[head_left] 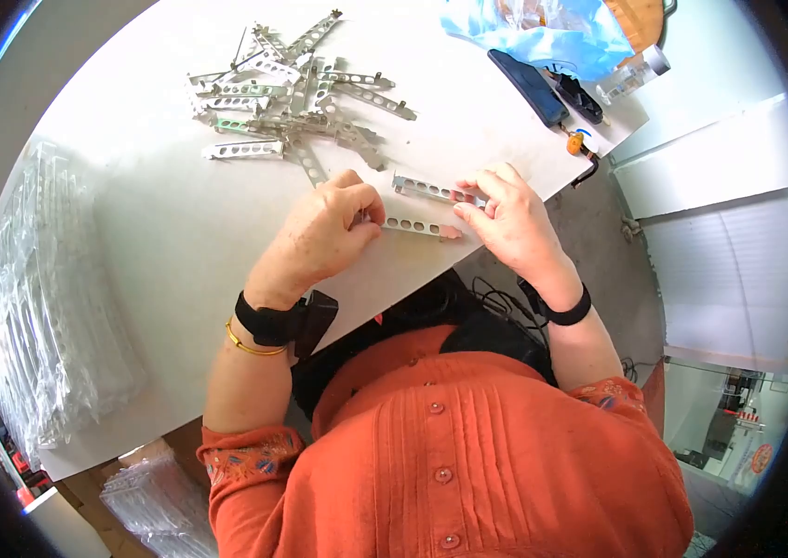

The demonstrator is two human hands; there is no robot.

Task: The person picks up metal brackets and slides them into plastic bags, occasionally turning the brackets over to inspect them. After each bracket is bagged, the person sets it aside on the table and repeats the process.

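Observation:
Two slim silvery metal brackets with rows of round holes lie side by side between my hands. My left hand (320, 232) is closed, thumb and index pinching the left end of the nearer perforated bracket (417, 226); that end is hidden by the fingers. Just beyond it, the farther perforated bracket (427, 189) has its right end between the thumb and fingers of my right hand (517, 223). Past my left hand, a loose heap of similar metal brackets (296, 98) lies crisscrossed on the white table (180, 205).
Stacked clear plastic packaging (50, 298) covers the table's left side, with more plastic packs (157, 498) below the edge. At the far right are a dark phone (529, 88), a blue plastic bag (543, 42), a clear bottle (631, 76) and an orange trinket (575, 142).

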